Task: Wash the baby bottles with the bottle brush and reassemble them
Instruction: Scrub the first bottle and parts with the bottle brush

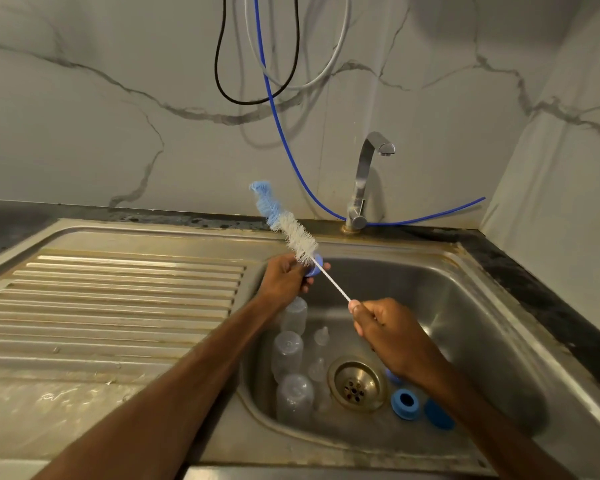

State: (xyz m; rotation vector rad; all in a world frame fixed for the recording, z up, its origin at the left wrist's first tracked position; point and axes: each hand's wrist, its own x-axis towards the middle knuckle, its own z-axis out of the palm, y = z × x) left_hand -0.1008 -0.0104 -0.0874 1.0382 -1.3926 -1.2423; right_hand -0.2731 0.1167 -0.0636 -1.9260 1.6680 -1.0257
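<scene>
My left hand point(284, 278) grips a blue bottle ring point(315, 266) above the sink's left rim. The bottle brush point(288, 223), with white bristles and a blue tip, passes through that ring and sticks up to the left. My right hand point(385, 327) pinches the brush's thin white handle at its lower end. Three clear bottle bodies point(288, 351) lie along the left side of the sink basin point(471, 327), with clear teats point(321, 336) beside them. A blue ring point(405, 403) and another blue cap point(439, 414) rest right of the drain point(357, 382).
A ribbed steel draining board point(111, 306) stretches to the left. The chrome tap point(364, 181) stands behind the basin, its spout turned right. A blue hose point(291, 150) and black and grey cables hang on the marble wall. A dark counter edge runs along the right.
</scene>
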